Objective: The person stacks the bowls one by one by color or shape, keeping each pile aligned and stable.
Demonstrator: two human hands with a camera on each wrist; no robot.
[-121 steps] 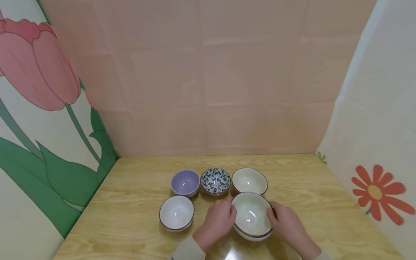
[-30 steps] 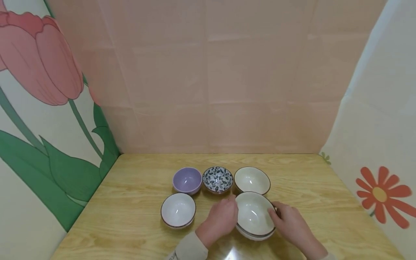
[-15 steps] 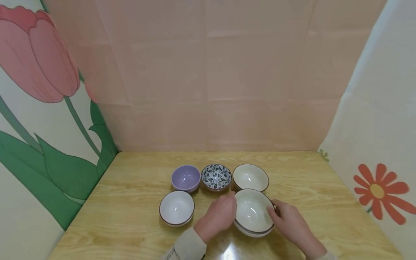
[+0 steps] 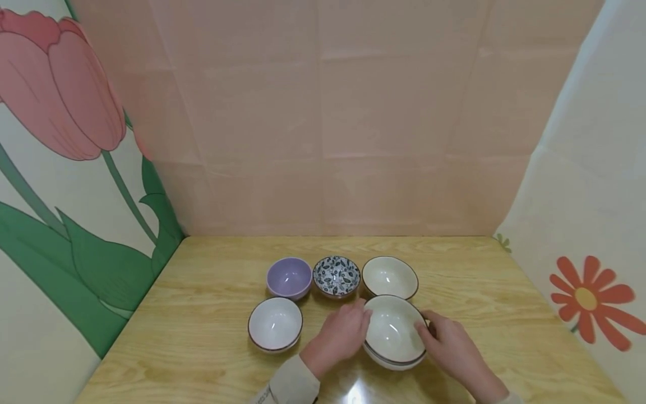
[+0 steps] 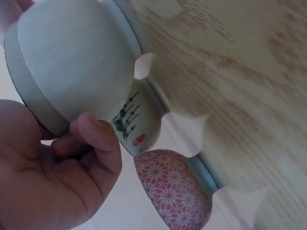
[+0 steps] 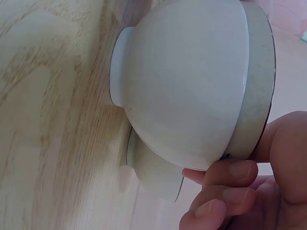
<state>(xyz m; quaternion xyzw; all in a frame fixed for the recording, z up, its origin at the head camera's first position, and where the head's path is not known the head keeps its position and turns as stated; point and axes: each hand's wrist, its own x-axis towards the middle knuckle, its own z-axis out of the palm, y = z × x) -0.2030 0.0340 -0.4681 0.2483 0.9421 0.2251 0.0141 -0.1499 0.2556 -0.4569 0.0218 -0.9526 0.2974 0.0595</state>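
Note:
A cream bowl with a dark rim (image 4: 393, 325) sits nested in a white bowl (image 4: 396, 366) near the front of the table. My left hand (image 4: 339, 335) holds its left rim, thumb over the edge and fingers curled outside. On the right side my right hand (image 4: 451, 343) pinches the same rim, thumb inside and fingers bent below it. Seen from the right wrist, the lower white bowl (image 6: 187, 76) stands with its foot at the table, the cream one rising as a band above it. The undersides of both hands are hidden in the head view.
Behind stand a purple bowl (image 4: 289, 278), a blue-and-white leaf-patterned bowl (image 4: 336, 276) and another cream bowl (image 4: 390, 277), close to the stack. A white bowl with a brown rim (image 4: 275, 324) stands left of the left hand. A pink cloth (image 4: 323, 140) borders the wooden table (image 4: 202, 336).
The left thumb, out of sight behind the rim a second ago, now shows over the bowl's edge. The nested bowls and the right hand stay in nearly the same place; the view shifts slightly.

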